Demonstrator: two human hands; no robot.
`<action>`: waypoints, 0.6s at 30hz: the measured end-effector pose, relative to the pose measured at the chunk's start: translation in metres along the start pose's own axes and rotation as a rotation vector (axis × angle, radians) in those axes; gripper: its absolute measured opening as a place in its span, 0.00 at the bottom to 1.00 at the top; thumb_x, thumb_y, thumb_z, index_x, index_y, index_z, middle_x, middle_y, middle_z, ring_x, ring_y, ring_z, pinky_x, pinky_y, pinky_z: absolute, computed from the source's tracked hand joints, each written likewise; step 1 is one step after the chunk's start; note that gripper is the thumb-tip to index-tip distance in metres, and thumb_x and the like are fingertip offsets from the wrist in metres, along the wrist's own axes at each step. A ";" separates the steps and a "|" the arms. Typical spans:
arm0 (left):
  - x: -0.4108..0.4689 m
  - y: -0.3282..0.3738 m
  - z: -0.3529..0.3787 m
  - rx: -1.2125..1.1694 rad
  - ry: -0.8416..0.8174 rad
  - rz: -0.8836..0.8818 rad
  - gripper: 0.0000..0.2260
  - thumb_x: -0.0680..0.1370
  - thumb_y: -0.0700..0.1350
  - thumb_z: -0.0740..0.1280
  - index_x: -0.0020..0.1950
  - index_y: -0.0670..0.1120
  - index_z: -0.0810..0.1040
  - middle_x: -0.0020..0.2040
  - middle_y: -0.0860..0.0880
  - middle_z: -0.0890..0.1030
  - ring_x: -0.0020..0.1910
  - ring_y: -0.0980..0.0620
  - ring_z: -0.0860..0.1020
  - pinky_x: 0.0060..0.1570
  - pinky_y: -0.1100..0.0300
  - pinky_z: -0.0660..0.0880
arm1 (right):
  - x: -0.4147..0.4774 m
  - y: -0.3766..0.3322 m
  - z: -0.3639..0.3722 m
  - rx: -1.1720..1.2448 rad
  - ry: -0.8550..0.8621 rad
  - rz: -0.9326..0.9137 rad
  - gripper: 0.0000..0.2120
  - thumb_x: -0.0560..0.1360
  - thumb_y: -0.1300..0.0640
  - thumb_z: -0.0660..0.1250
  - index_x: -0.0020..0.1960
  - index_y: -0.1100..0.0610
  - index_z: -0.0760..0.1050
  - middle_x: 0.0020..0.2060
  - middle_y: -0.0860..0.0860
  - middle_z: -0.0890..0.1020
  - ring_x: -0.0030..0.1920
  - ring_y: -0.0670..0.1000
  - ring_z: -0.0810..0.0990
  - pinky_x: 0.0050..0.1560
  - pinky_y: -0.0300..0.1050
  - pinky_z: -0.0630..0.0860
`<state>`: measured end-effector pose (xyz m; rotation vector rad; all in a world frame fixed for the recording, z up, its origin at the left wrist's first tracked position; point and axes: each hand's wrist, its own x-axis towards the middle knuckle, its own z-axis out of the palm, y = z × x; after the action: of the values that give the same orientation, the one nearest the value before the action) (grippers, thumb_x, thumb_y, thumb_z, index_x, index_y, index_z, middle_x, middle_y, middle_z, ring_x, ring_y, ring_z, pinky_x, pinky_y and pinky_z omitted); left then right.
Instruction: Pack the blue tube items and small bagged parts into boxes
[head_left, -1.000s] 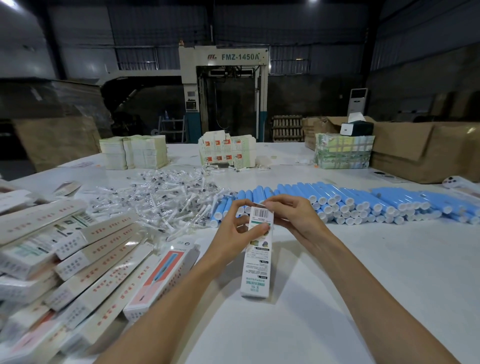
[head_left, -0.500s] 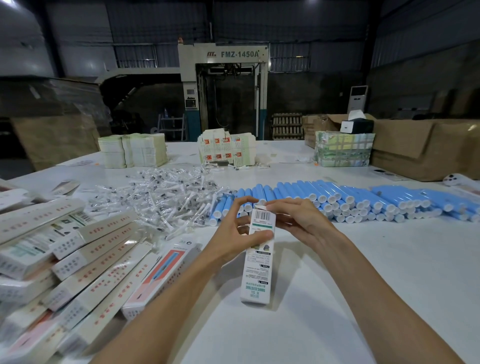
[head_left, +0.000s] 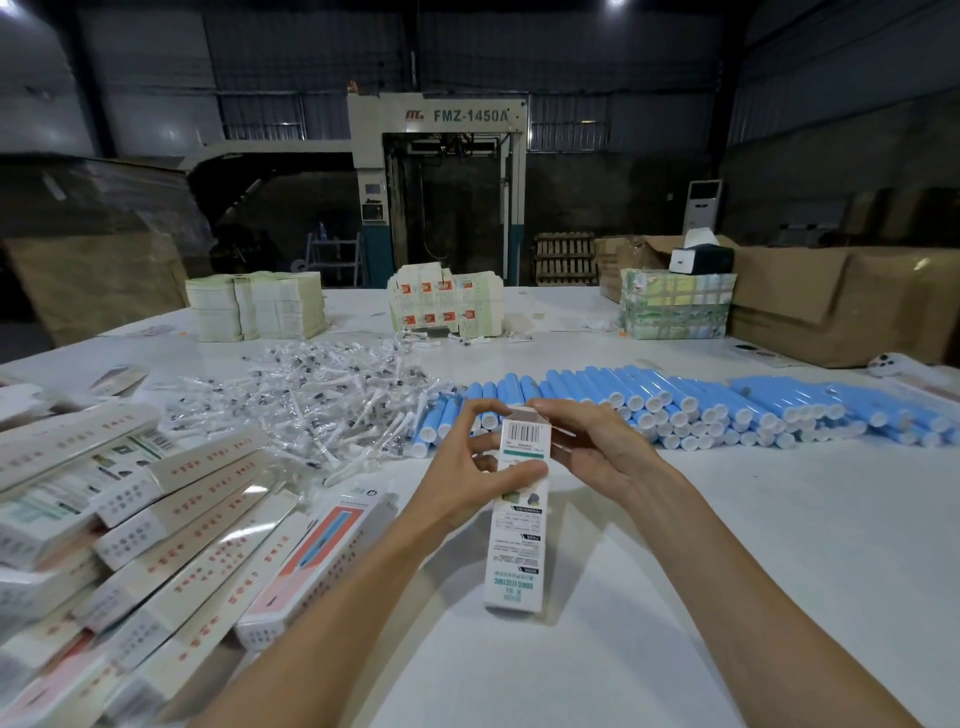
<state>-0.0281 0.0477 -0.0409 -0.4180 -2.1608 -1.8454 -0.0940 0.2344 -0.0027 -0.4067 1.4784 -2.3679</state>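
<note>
Right hand has curled over the box top edge; left hand pinches its sides.

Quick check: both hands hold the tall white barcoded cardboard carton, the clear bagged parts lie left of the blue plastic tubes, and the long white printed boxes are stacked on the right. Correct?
Wrong side: the head view shows the long white printed boxes stacked on the left, not the right. The rest is as you say.

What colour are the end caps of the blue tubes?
White, shown best in the head view on the blue tubes.
</note>
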 end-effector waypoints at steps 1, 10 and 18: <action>0.000 0.000 0.000 0.008 0.005 -0.004 0.28 0.74 0.47 0.83 0.66 0.56 0.72 0.54 0.48 0.89 0.49 0.41 0.86 0.53 0.43 0.84 | 0.000 0.001 0.000 0.009 0.007 0.014 0.14 0.72 0.63 0.78 0.54 0.70 0.84 0.56 0.67 0.85 0.54 0.59 0.87 0.50 0.51 0.84; 0.001 -0.001 -0.003 0.008 0.030 -0.034 0.28 0.72 0.50 0.83 0.65 0.55 0.72 0.55 0.48 0.89 0.49 0.38 0.85 0.53 0.41 0.84 | -0.001 0.003 0.004 -0.001 -0.006 0.050 0.07 0.74 0.66 0.75 0.50 0.68 0.86 0.55 0.66 0.85 0.53 0.59 0.87 0.52 0.53 0.85; 0.001 -0.003 -0.003 0.017 -0.002 -0.018 0.31 0.72 0.50 0.83 0.68 0.57 0.68 0.55 0.48 0.89 0.54 0.33 0.84 0.51 0.43 0.85 | -0.002 0.001 0.004 -0.177 0.063 -0.034 0.11 0.76 0.66 0.74 0.56 0.69 0.84 0.52 0.66 0.86 0.55 0.62 0.87 0.56 0.54 0.85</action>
<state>-0.0298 0.0440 -0.0429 -0.3990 -2.1864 -1.8356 -0.0905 0.2311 -0.0022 -0.4051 1.7301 -2.3032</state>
